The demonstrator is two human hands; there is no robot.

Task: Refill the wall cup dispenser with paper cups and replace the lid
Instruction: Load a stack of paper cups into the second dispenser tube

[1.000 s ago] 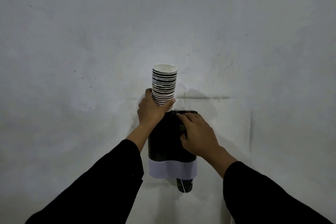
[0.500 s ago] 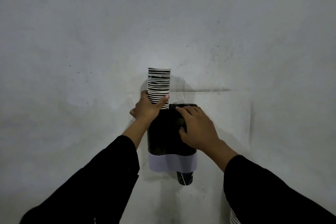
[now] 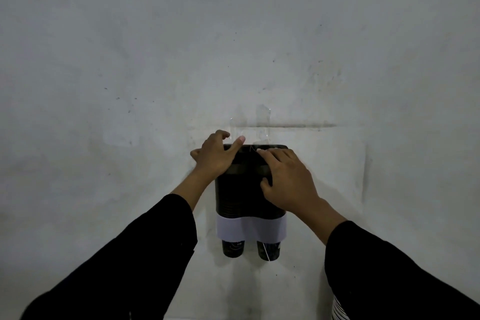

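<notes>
Two hands rest spread on the top of the dark dispenser (image 3: 249, 189) fixed to the wall, the left hand (image 3: 214, 156) and right hand (image 3: 287, 179) holding nothing; it seems light, stiff plastic, best held at its sides.

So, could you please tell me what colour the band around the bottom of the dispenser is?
The band is white, against the black dispenser; the head view shows it.

Support: dull grey, scuffed plaster wall (image 3: 130, 60).
Mounted on it: dark twin-tube plastic cup dispenser (image 3: 241, 197) with a pale band, under both hands' fingers (image 3: 275, 156).
Above the fingertips: clear tape strip (image 3: 263, 118) stuck to the wall.
</notes>
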